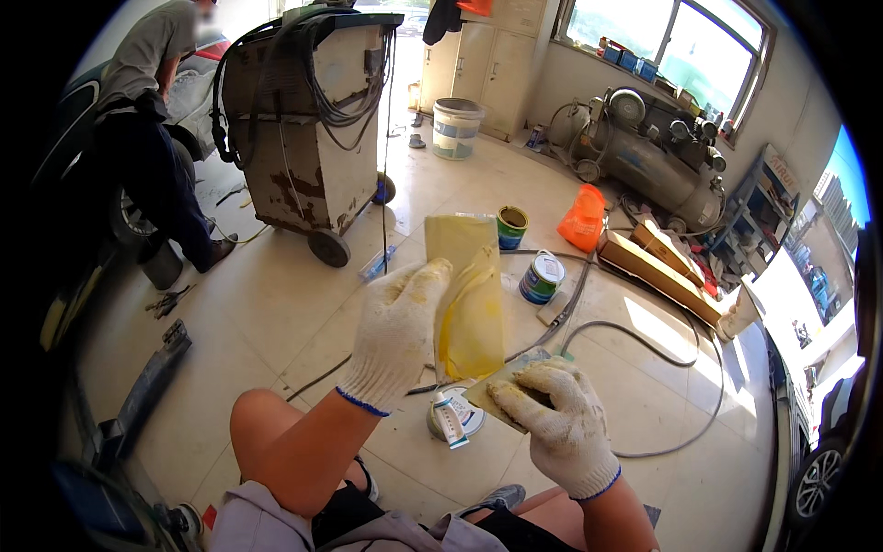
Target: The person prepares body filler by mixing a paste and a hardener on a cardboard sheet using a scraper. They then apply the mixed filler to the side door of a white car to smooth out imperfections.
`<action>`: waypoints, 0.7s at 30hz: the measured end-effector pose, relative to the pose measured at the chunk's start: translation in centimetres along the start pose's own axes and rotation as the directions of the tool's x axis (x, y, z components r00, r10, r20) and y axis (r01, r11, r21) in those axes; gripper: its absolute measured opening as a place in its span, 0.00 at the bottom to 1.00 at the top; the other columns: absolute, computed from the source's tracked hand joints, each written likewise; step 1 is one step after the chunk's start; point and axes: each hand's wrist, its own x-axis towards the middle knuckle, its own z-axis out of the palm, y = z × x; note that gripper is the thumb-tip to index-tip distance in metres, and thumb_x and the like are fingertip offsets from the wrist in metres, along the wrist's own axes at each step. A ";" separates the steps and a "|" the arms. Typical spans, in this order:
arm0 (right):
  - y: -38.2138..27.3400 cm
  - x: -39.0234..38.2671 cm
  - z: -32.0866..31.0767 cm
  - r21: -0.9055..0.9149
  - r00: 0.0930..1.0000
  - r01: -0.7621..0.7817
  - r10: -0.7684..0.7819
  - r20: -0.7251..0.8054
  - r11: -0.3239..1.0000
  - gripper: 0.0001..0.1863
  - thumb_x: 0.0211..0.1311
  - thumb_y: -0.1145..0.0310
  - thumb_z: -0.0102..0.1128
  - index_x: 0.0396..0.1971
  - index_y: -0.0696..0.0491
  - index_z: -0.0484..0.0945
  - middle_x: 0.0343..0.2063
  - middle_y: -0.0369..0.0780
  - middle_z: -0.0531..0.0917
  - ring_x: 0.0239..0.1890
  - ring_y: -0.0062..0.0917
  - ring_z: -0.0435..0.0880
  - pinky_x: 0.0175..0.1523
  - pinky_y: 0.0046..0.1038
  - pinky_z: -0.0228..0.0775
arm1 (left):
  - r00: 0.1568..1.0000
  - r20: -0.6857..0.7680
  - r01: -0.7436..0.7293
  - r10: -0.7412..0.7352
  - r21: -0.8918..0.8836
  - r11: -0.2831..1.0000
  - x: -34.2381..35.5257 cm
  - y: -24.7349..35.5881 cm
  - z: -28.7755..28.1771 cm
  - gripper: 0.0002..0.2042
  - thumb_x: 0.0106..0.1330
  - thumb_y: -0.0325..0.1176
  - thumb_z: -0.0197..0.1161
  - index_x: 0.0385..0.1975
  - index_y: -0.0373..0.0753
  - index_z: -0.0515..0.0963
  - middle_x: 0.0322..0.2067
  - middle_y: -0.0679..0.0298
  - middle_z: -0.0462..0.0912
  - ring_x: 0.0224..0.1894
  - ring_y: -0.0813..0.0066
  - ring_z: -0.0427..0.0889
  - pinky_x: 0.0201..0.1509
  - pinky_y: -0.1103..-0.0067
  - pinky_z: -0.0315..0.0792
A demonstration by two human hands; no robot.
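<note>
My left hand (397, 317), in a white knit glove with a blue cuff, grips the side of a flat board (464, 248) held up in front of me. Wet yellow paste (469, 336) is smeared over its lower part. My right hand (556, 419), gloved alike and stained, is closed around a flat putty scraper (501, 396) whose blade points left, just below the board's lower edge. Beneath them on the floor stands a can (471, 414) with a white lid, and a white tube (449, 419) lies on it.
A green-blue can (543, 276) and an opened can (512, 225) stand ahead. A hose (681, 451) loops at the right near long cardboard boxes (658, 276). A wheeled machine cabinet (303, 138) stands ahead left; another person (152, 120) bends by a car. An air compressor (635, 138) sits beneath the window.
</note>
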 end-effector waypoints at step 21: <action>2.3 -2.3 2.3 0.054 0.984 0.158 -0.153 -0.089 0.986 0.26 0.47 0.80 0.72 0.47 0.39 0.88 0.48 0.39 0.80 0.55 0.40 0.82 0.62 0.48 0.78 | 0.888 0.106 0.456 -0.448 -0.331 0.826 -3.7 -6.6 -1.1 0.20 0.82 0.39 0.50 0.61 0.27 0.72 0.51 0.47 0.84 0.46 0.58 0.90 0.50 0.65 0.88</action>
